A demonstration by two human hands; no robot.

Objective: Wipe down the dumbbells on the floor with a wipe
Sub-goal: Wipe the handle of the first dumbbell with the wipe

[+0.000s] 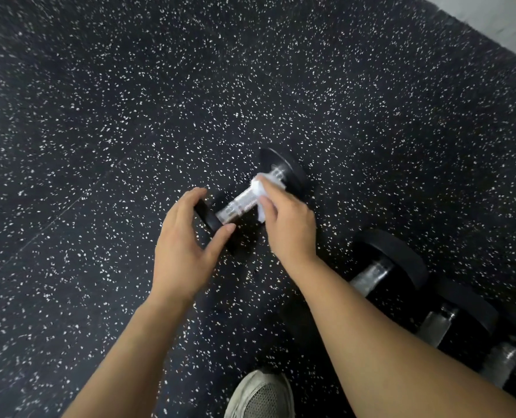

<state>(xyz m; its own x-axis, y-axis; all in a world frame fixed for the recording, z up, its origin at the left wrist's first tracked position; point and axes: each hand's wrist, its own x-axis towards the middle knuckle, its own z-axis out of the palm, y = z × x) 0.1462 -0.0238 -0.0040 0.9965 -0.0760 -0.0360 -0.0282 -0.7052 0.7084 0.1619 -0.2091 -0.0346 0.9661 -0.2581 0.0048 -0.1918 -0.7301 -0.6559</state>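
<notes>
At 6 o'clock, nearest the camera, the toe of a grey mesh sneaker [261,395] stands on the black rubber floor [99,116], which is flecked with white. Both bare forearms reach up from the bottom edge toward the middle of the view.

At 4 to 5 o'clock, 3 black dumbbells lie in a row side by side; the nearest [505,357] and the middle one [450,321] are partly cut off by the right forearm and the frame edge, and the third [383,267] shows a chrome handle and a round black head.

Just past centre lies the dumbbell being wiped [244,200], well apart from that row, resting on the floor with its handle running from 7 o'clock to 1 o'clock. The left hand [184,245] is spread in a wide curve around the near black head, thumb tip at the inner rim and fingertips arching over the outer side; whether the fingers press the rubber cannot be told. The right hand [287,224] holds a crumpled white wipe [261,193], fingers curled over it and thumb beneath, pressing it against the chrome handle close to the far head.

At 1 o'clock, in the far corner, a strip of pale grey flooring [507,22] borders the black mat.
</notes>
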